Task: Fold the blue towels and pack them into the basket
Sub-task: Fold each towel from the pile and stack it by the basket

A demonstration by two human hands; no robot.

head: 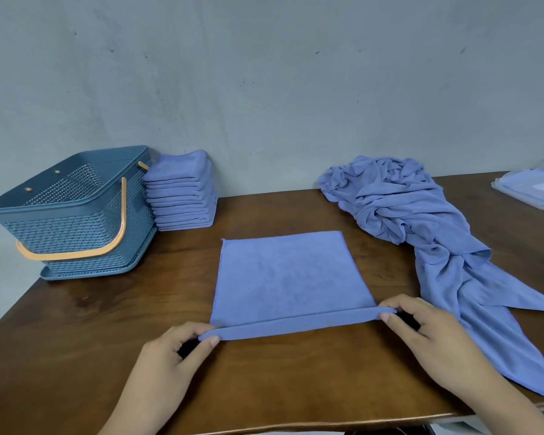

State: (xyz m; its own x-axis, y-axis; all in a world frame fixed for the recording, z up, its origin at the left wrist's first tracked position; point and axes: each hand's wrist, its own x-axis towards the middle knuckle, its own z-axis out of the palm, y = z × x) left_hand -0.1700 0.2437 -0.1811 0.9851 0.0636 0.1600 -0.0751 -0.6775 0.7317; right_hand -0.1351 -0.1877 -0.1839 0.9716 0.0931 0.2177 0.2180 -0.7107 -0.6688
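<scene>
One blue towel [291, 277] lies flat in the middle of the brown wooden table [76, 356], its far edge straight and its near edge lifted and turned over into a narrow strip. The left hand [173, 356] pinches the near left corner of that strip between thumb and fingers, and the right hand [427, 337] pinches the near right corner the same way. Bare wood lies open between the strip and the table's near edge, and again to the left, between the towel and the basket [73, 211]. That single slate-blue basket, with two orange handles hanging down, stands at the far left corner, close to the table's left edge. Just beside it, against the wall [264, 73], stands one stack of folded towels [182, 193], roughly ten layers, though the exact count cannot be told. To the right, one heap of unfolded towels [421, 221] runs from the wall toward the near right edge, its pointed tails ending just short of that edge; the number of towels in it cannot be told. A thin band of wood separates the heap from the flat towel's right edge. One clear plastic package [534, 189] lies at the far right, cut off by the frame.
</scene>
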